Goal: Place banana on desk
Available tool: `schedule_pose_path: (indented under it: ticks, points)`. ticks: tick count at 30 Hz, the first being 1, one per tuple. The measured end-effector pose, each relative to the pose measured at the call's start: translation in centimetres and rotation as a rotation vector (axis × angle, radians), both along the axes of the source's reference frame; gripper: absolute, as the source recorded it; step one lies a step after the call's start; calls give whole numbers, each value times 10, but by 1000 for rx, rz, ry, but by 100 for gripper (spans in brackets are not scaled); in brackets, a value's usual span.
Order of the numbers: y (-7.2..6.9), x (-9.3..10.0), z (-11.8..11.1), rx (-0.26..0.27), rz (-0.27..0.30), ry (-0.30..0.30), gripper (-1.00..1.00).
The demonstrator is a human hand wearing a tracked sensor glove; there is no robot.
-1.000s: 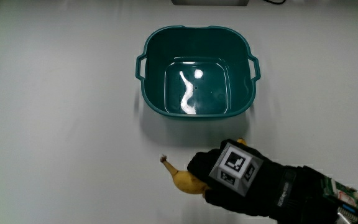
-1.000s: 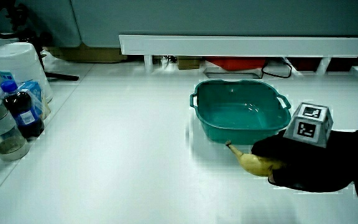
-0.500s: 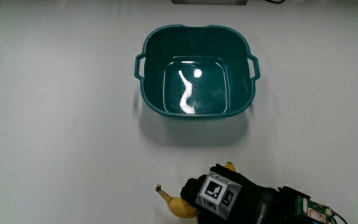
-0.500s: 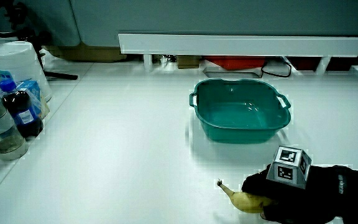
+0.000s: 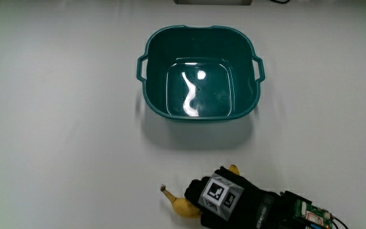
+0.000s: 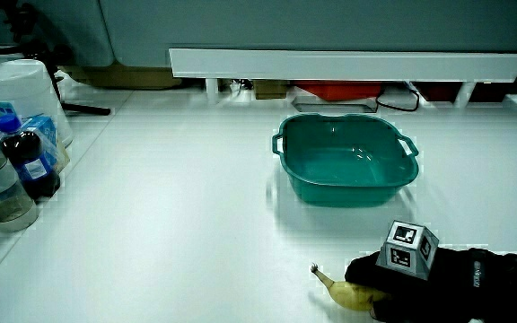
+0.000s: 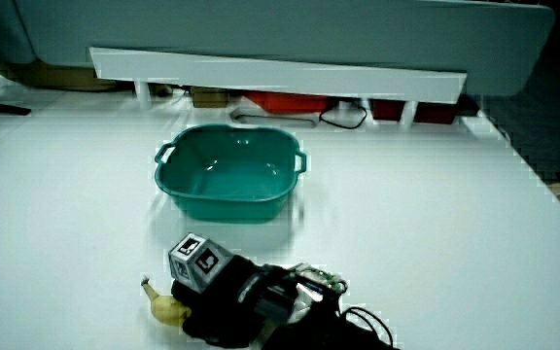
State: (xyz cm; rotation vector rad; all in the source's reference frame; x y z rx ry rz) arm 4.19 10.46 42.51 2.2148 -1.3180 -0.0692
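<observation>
Main view: the hand (image 5: 230,200), gloved in black with the patterned cube on its back, is low over the desk (image 5: 62,127) near its edge, its fingers curled around the banana (image 5: 182,205); the stem pokes out past the fingertips and the other tip shows just above the knuckles. The empty basin (image 5: 199,73) sits well apart, farther from the person than the hand. Against a second ago the hand and fruit have drawn nearer to the person and sunk toward the surface, while the basin has stayed put. Side views: in a side view the banana (image 6: 346,292) looks to be touching the desk under the fingers; bottles (image 6: 12,166) stand at the table's edge, well away. In a side view the hand (image 7: 224,292) again covers the fruit. Judgement: placement is nearly done; only letting go remains.
</observation>
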Motion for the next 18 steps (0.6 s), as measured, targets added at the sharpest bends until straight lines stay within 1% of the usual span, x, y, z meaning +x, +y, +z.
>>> schedule_pose_path:
  ticks: [1,2,4,6,7,9,10,12,13,15,18]
  points:
    - [0,0,1,-3,3,11,0]
    - [0,-1,1,-4,-2,9,0]
    - [2,-1,0,23,4,7,0]
    - [5,-1,2,36,2,28,0]
    - [5,-2,1,47,8,25,0]
    - [6,-1,5,40,22,45,0]
    - [5,-1,5,45,28,55,0]
    - [6,-2,7,28,23,75,0]
    - [8,-3,7,37,22,83,0]
    - [10,-3,10,44,16,93,0]
    - [8,-2,8,42,21,84,0]
